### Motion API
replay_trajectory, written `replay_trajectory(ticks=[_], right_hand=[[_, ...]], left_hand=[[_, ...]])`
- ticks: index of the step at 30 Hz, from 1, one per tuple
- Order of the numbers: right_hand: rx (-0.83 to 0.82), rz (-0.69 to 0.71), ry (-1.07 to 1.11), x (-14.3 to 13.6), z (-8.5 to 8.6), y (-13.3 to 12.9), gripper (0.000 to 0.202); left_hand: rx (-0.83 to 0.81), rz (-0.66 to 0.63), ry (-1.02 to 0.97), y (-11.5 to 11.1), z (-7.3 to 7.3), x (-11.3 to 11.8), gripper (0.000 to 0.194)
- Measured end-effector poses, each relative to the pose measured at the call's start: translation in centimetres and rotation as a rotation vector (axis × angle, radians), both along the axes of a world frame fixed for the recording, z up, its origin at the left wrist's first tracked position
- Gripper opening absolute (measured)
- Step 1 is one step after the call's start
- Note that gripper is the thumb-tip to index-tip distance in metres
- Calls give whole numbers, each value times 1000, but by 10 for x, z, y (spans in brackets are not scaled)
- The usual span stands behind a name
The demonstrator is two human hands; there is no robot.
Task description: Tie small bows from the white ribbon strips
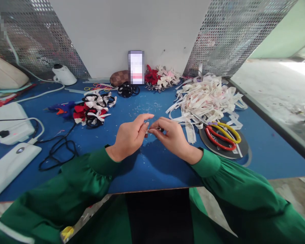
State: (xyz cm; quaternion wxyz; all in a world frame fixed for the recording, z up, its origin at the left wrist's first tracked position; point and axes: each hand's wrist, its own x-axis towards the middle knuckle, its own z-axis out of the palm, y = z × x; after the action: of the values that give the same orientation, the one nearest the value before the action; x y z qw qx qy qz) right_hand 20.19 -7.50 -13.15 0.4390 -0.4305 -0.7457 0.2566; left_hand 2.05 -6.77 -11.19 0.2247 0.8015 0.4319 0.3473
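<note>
My left hand (132, 136) and my right hand (169, 134) meet above the middle of the blue table. Thumb and fingers of both are pinched around a small item, with a pale bit and a dark bit showing; the fingers hide most of it. To the left of my hands lies a pile of black hair ties with white and red ribbon bows (98, 112). A large heap of cream ribbon strips (205, 98) is to the right. Scissors with red and yellow handles (225, 135) rest on a dark round spool (234, 153) near my right forearm.
A phone (136, 67) leans upright on the back panel, beside a brown checked pouch (119, 78) and red and white bows (162, 78). Black hair ties (127, 89) lie before it. At left are a blue glue gun (66, 109), cables, a white power bank (14, 166) and a white mug (64, 75).
</note>
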Motion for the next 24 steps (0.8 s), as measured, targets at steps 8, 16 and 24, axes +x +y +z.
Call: replay_trajectory(ticks=[8, 16, 24], right_hand=[[236, 98, -253, 3, 1, -3, 17], [-251, -128, 266, 1, 8, 2, 13], [-320, -193, 383, 0, 10, 2, 17]], left_hand=[[165, 118, 62, -4, 2, -1, 35], [-270, 196, -511, 10, -6, 4, 28], [-768, -3, -756, 1, -12, 14, 45]])
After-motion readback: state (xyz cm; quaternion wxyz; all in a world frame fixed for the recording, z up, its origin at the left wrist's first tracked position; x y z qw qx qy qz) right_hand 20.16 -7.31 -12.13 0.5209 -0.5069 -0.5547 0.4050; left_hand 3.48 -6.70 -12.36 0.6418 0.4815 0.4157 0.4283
